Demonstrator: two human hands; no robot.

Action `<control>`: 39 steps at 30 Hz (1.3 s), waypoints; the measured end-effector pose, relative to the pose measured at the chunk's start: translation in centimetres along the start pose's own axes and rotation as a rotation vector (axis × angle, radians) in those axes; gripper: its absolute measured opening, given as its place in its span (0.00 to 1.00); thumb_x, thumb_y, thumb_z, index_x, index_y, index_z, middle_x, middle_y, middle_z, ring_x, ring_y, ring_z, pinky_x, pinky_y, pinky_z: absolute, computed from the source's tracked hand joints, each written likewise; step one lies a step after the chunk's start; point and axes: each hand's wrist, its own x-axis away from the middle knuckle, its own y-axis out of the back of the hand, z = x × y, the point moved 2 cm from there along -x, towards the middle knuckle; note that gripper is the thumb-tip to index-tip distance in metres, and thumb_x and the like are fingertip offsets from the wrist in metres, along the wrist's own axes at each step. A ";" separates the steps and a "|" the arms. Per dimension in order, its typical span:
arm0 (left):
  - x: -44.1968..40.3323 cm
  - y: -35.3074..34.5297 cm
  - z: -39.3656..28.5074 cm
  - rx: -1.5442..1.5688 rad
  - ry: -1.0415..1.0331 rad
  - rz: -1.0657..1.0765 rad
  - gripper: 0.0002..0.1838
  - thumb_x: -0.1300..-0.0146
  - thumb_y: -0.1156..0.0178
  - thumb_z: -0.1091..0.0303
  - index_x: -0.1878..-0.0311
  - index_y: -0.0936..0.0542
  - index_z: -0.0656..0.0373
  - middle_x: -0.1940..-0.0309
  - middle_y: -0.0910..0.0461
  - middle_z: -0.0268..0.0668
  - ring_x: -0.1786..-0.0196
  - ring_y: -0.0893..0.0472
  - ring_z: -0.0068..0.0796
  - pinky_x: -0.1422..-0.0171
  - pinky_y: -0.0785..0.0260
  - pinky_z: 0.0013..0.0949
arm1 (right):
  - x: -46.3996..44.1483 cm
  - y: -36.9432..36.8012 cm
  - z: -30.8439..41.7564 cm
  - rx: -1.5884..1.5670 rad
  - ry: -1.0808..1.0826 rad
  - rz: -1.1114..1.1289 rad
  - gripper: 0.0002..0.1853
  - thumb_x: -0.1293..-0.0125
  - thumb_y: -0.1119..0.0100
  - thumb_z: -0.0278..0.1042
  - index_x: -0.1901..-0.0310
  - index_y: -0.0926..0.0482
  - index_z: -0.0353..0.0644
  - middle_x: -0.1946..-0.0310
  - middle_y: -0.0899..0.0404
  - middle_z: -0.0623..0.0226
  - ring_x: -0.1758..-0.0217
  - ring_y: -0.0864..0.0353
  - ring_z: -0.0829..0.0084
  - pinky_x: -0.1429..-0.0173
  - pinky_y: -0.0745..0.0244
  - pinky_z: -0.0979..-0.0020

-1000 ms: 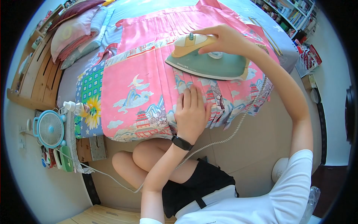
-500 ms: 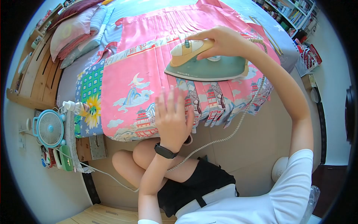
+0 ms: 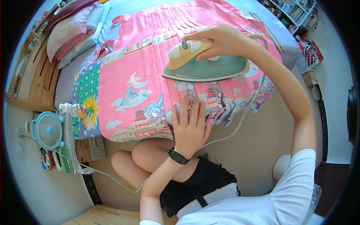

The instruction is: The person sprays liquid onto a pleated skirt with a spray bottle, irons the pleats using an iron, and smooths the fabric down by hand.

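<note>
A pink pleated skirt (image 3: 123,78) printed with clouds and pagodas lies spread over the bed's edge. My right hand (image 3: 228,41) is wrapped round the handle of a green and cream clothes iron (image 3: 206,70), whose soleplate rests on the pleats. Below the iron, my left hand (image 3: 191,127) lies flat with fingers spread on the skirt's lower pleats, near the hem. A dark band (image 3: 178,156) circles that wrist. The iron's pale cord (image 3: 240,125) runs from its heel down past my left hand. The cloth beneath the iron is hidden.
A patterned pad (image 3: 88,97) lies under the skirt's left side. A white spray bottle (image 3: 69,108) and a blue fan (image 3: 48,130) are at the left. Pillows (image 3: 71,33) lie by the wooden headboard (image 3: 32,82). Thin sticks (image 3: 268,32) rest at upper right.
My left hand has moved right and down onto the pleats, flattening them near the hem. The iron has shifted slightly left, still in my right hand.
</note>
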 end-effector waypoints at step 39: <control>0.7 -0.8 -1.1 0.025 -0.080 -0.024 0.21 0.47 0.42 0.72 0.49 0.25 0.72 0.47 0.27 0.49 0.44 0.26 0.48 0.39 0.33 0.46 | 0.1 -0.2 0.7 0.109 0.125 0.041 0.33 0.52 0.32 0.49 0.40 0.27 0.64 0.63 0.17 0.66 0.64 0.19 0.60 0.61 0.26 0.63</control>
